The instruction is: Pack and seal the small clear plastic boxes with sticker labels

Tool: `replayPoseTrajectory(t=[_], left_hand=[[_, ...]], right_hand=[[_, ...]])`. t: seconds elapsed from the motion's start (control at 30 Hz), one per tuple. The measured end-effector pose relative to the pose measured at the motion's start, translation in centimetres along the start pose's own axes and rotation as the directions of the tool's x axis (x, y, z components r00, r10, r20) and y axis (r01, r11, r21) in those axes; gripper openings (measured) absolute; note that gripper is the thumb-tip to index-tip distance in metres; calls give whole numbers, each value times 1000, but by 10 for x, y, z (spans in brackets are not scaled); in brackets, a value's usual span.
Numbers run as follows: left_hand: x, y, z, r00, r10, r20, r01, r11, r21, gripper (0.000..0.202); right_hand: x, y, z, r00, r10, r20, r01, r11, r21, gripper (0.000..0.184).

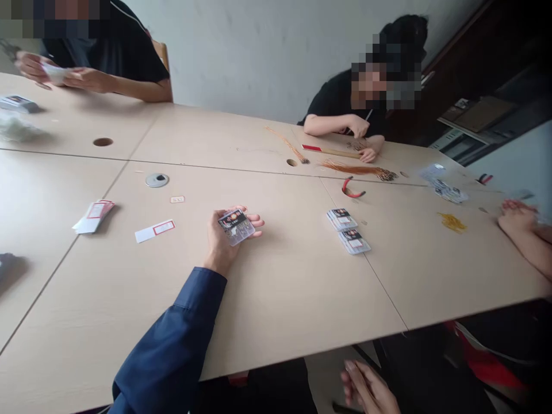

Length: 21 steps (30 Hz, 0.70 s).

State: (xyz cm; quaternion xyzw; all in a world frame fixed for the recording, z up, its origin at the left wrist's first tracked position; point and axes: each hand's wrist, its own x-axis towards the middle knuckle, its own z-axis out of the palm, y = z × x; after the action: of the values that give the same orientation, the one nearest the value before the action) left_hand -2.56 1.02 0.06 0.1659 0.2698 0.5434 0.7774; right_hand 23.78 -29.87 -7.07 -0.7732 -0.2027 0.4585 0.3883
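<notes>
My left hand (219, 247), in a dark blue sleeve, is palm up over the table with its fingers curved under a small flat clear plastic box (237, 226). The box has a black printed label, and small metallic pieces show inside. My right hand (368, 388) is low at the bottom edge, below the tabletop's near side; its fingers are curled together and no object shows in them. Left of the held box lies a white strip with a red-framed sticker (155, 231). Two short stacks of similar boxes (348, 230) lie to its right.
A fanned pile of white sticker strips (94, 217), a round metal disc (157, 180) and red-handled pliers (353, 188) lie on the table (276, 299). Farther off are copper-coloured wire bundles (357, 168) and yellow strands (451, 222). Two people sit opposite; another person's arm (524, 236) rests at right.
</notes>
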Motion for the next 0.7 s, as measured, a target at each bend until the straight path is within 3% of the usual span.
replayPoseTrajectory(t=[0.13,0.27,0.43,0.7], left_hand=[[2,-1,2,1000,13,-18,-14,1000,-20,31],[5,-2,5,1000,-9,1,9,999,-38,27],[5,-1,8,1000,-5,20,5,1000,-15,22],[3,-4,16,992,96,87,-104,990,91,21]], right_hand=[[5,9,2,998,18,-58,-17,1000,18,71],[6,7,2,995,-45,-87,46,999,10,64],[5,12,0,995,20,-93,-12,996,86,55],[23,39,-2,976,46,-212,-21,993,116,56]])
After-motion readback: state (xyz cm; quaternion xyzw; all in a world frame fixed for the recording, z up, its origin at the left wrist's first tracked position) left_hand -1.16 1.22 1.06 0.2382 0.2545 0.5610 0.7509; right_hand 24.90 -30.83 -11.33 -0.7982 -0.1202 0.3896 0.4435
